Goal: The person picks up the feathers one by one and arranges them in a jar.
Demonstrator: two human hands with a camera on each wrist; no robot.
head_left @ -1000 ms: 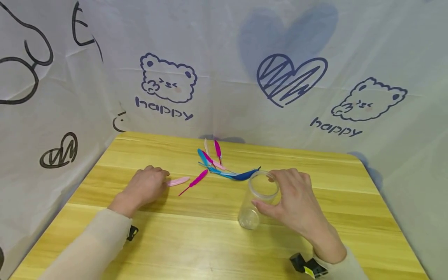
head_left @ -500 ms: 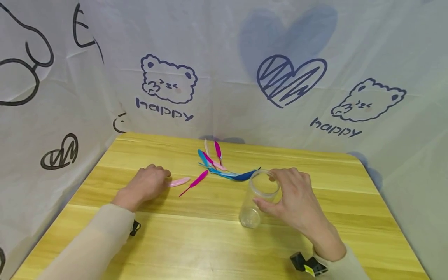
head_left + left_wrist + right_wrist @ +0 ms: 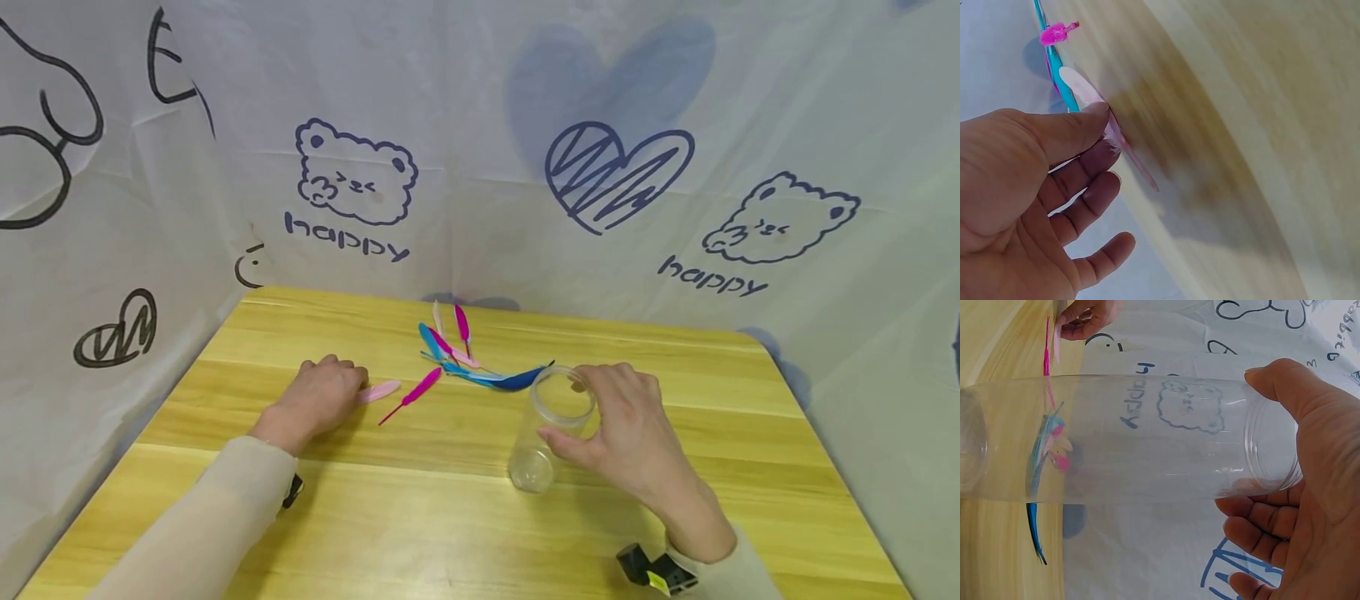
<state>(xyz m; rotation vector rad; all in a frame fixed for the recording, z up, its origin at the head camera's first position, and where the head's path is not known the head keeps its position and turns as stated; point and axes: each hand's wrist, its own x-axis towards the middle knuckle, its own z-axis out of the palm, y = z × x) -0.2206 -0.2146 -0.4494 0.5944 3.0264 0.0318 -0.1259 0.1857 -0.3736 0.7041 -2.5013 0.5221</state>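
Between thumb and index finger, my left hand (image 3: 321, 398) pinches a pale pink feather (image 3: 1088, 92) just above the wooden table. The feather's bare quill points away past the fingertips in the left wrist view. My right hand (image 3: 633, 433) grips a clear, open-mouthed plastic jar (image 3: 536, 454) near its rim, thumb on one side and fingers on the other. Nothing shows inside the jar. A magenta feather (image 3: 422, 387) lies just right of the left hand. Behind it rests a loose cluster of feathers, with a light blue feather (image 3: 429, 340) and a dark blue feather (image 3: 522, 380) among them.
The wooden table (image 3: 375, 517) ends at a white cloth backdrop (image 3: 480, 242) printed with bears and hearts. Another magenta feather (image 3: 462, 323) and a whitish feather (image 3: 438, 317) lie near the table's back edge. A black wrist device (image 3: 656, 571) sits at the right cuff.
My left hand has shifted very slightly right, with the pink feather at its fingertips. The right hand and jar stay nearly in place; the head view drifts a little.
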